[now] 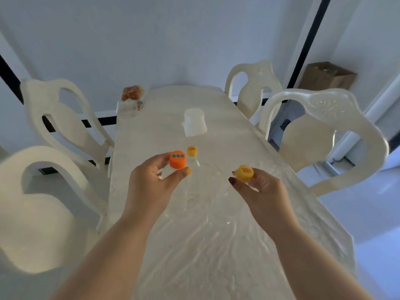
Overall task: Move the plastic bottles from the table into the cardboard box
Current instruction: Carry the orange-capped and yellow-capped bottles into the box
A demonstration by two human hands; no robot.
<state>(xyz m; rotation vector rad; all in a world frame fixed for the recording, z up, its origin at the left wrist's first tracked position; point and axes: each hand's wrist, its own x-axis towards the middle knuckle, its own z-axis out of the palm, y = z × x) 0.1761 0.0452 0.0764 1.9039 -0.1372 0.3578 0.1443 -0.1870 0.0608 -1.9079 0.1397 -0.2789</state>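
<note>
My left hand (pixel 149 185) grips the neck of a clear plastic bottle with an orange cap (pixel 178 159), fingers and thumb curled just below the cap. My right hand (pixel 259 189) holds a second clear bottle by the neck under its yellow cap (pixel 244 173). A third clear bottle with a yellow cap (pixel 192 151) stands between my hands, a little farther away. The bottles' see-through bodies barely show against the cream table (pixel 216 245). A brown cardboard box (pixel 329 76) sits on the floor at the far right by the wall.
A white upturned cup-like container (pixel 194 124) stands farther along the table. A bag with orange snacks (pixel 132 98) sits at the far left corner. Cream chairs stand on the left (pixel 65 118) and right (pixel 324 131) of the table.
</note>
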